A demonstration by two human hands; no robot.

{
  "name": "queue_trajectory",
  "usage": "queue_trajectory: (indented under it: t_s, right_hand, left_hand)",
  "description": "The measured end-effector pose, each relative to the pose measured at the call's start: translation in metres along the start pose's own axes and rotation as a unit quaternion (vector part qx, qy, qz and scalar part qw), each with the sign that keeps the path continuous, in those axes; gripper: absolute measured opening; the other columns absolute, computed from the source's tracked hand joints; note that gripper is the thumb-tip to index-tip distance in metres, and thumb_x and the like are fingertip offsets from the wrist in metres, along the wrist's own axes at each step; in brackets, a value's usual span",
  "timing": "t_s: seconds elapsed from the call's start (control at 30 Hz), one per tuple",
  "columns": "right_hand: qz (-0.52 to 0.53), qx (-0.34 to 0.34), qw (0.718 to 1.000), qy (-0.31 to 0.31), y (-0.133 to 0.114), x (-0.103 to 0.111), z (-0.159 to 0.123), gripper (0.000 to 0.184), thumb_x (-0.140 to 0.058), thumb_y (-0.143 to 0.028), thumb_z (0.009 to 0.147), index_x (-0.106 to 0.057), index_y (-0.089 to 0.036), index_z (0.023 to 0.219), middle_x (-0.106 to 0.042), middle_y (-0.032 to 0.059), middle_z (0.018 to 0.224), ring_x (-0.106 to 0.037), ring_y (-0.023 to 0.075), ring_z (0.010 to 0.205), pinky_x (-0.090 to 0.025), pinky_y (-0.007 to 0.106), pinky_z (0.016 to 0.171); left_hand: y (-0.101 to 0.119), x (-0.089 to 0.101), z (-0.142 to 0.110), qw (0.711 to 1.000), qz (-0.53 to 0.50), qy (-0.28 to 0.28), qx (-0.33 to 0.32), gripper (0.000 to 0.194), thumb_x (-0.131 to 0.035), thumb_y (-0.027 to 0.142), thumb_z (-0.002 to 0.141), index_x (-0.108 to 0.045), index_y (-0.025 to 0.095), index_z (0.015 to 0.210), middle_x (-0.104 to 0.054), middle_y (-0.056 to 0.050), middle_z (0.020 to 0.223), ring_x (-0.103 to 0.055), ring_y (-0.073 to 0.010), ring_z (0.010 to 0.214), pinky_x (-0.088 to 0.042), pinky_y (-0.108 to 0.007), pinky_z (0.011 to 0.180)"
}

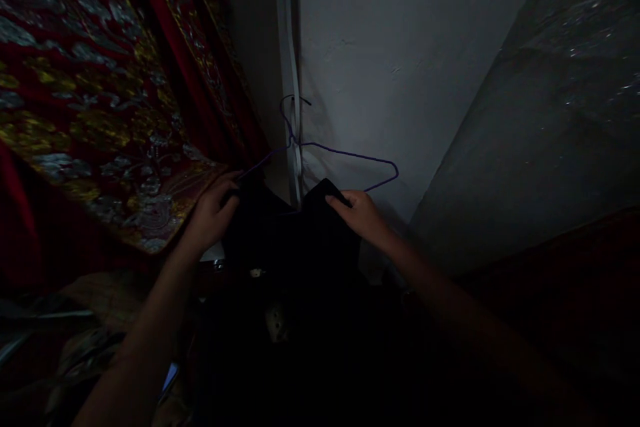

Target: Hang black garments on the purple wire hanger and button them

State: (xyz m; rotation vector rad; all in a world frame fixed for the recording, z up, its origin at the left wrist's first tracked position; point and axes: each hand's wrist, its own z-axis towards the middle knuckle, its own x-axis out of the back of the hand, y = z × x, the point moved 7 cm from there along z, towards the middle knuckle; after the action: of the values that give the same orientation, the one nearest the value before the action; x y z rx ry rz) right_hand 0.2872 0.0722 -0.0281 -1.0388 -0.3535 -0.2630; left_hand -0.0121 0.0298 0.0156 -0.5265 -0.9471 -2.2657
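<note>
A thin purple clothes hanger [350,153] is upright in the middle, its hook beside a pale strip on the wall. Below it hangs a black garment [295,240]; its lower part fades into the dark. My left hand [213,210] is closed on the garment's left shoulder, where the hanger's left arm runs into the cloth. My right hand [361,212] pinches the right shoulder between thumb and fingers. The hanger's right end sticks out bare above this hand. Whether my fingers also touch the hanger wire I cannot tell.
Red cloth [100,100] with gold and silver embroidery hangs at the left. A pale vertical strip [289,33] runs down the wall [400,47]. Shiny transparent sheeting [550,100] covers the right side. A small lit screen [171,377] lies low at the left among dim cloth.
</note>
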Motion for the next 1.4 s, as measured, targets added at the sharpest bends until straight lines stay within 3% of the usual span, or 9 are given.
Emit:
queue_trajectory:
  t_s: [0.13,0.27,0.33,0.57,0.73,0.93,1.13,1.27,1.4]
  right_hand:
    - [-0.021,0.049,0.999,-0.007,-0.009,0.011,-0.01,0.033,-0.057,-0.045,0.089,-0.066,-0.019,0.071,-0.061,0.0003,0.062,-0.056,0.0157,0.058,-0.042,0.027,0.055]
    - [-0.105,0.141,0.977,0.124,-0.013,0.071,-0.003,0.037,-0.059,-0.033,0.09,-0.07,-0.019,0.124,-0.073,0.0099,0.116,-0.068,0.0256,0.107,-0.052,0.039,0.091]
    - [-0.118,0.135,0.966,0.184,-0.003,0.102,0.011,0.052,-0.064,-0.031,0.087,-0.062,-0.018,0.137,-0.071,0.0124,0.121,-0.067,0.0268,0.11,-0.052,0.04,0.092]
    - [-0.159,0.08,0.974,0.139,0.017,0.13,0.054,0.032,-0.063,-0.041,0.087,-0.073,-0.013,0.073,-0.064,0.0045,0.063,-0.061,0.0184,0.062,-0.043,0.03,0.059]
    - [-0.148,0.07,0.972,0.171,0.02,0.134,0.057,0.051,-0.065,-0.041,0.085,-0.066,-0.013,0.127,-0.072,0.0068,0.076,-0.061,0.0188,0.061,-0.047,0.031,0.059]
    - [-0.176,0.075,0.979,0.067,0.04,0.113,0.08,0.04,-0.055,-0.047,0.089,-0.076,-0.015,0.102,-0.075,0.0072,0.088,-0.068,0.0253,0.078,-0.053,0.036,0.071]
    - [-0.178,0.072,0.97,0.146,0.034,0.119,0.082,0.05,-0.06,-0.047,0.087,-0.066,-0.016,0.126,-0.074,0.0107,0.099,-0.068,0.0246,0.084,-0.054,0.038,0.078]
    - [-0.202,0.05,0.976,0.066,0.029,0.108,0.103,0.041,-0.055,-0.053,0.088,-0.072,-0.016,0.083,-0.068,0.0054,0.075,-0.062,0.0207,0.071,-0.048,0.032,0.066]
    - [-0.207,-0.056,0.977,0.005,0.03,0.118,0.106,0.055,-0.064,-0.063,0.082,-0.054,-0.019,0.05,-0.045,-0.0015,0.046,-0.045,0.0131,0.047,-0.033,0.028,0.049]
  left_hand:
    - [0.014,-0.013,0.012,0.998,0.042,0.043,-0.035,0.037,-0.04,0.011,0.078,-0.056,0.018,0.111,-0.065,-0.008,0.102,-0.062,-0.0212,0.104,-0.045,-0.04,0.102]
    - [0.013,-0.015,0.009,0.998,0.027,0.044,-0.026,0.041,-0.039,0.012,0.084,-0.057,0.017,0.121,-0.067,-0.009,0.105,-0.063,-0.0213,0.104,-0.047,-0.039,0.1]
    - [0.017,-0.015,0.006,0.999,0.027,0.031,-0.018,0.037,-0.04,0.016,0.088,-0.06,0.016,0.119,-0.068,-0.011,0.11,-0.063,-0.0233,0.107,-0.046,-0.041,0.102]
    - [0.035,-0.013,-0.003,0.997,0.063,0.055,0.0,0.032,-0.041,0.021,0.092,-0.063,0.014,0.115,-0.072,-0.012,0.106,-0.067,-0.0257,0.102,-0.05,-0.042,0.098]
    - [0.036,-0.013,-0.003,0.997,0.058,0.051,0.019,0.032,-0.041,0.025,0.091,-0.064,0.014,0.111,-0.072,-0.012,0.104,-0.067,-0.0268,0.1,-0.05,-0.043,0.097]
    - [0.038,-0.008,0.0,0.997,0.062,0.033,0.038,0.033,-0.041,0.027,0.09,-0.066,0.016,0.11,-0.073,-0.01,0.106,-0.067,-0.027,0.103,-0.049,-0.043,0.1]
    - [0.038,-0.005,0.003,0.997,0.06,0.028,0.036,0.034,-0.042,0.028,0.091,-0.067,0.016,0.11,-0.073,-0.01,0.105,-0.067,-0.0269,0.103,-0.05,-0.041,0.099]
    - [0.038,-0.004,0.003,0.997,0.058,0.036,0.035,0.034,-0.042,0.028,0.09,-0.068,0.017,0.11,-0.073,-0.009,0.106,-0.067,-0.0267,0.103,-0.05,-0.041,0.099]
    - [0.04,0.003,0.004,0.996,0.07,0.056,0.026,0.033,-0.043,0.027,0.092,-0.068,0.017,0.11,-0.073,-0.009,0.11,-0.066,-0.0263,0.107,-0.048,-0.04,0.103]
